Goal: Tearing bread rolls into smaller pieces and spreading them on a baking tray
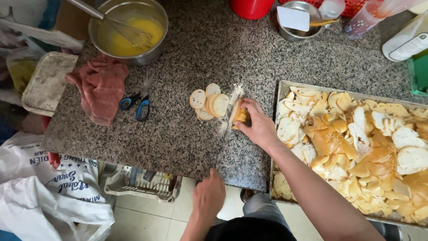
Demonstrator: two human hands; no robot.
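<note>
The speckled granite counter bears a baking tray, bread slices, scissors, pink cloth and egg bowl.

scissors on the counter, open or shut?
Shut: the scissors lie flat beside the red cloth, blue handles together, blades closed into one line.

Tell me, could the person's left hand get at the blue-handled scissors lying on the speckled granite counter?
Probably yes. The left hand hangs empty at the counter's near edge, and bare stone lies between it and the blue-handled scissors; the pink cloth sits off to the side.
</note>
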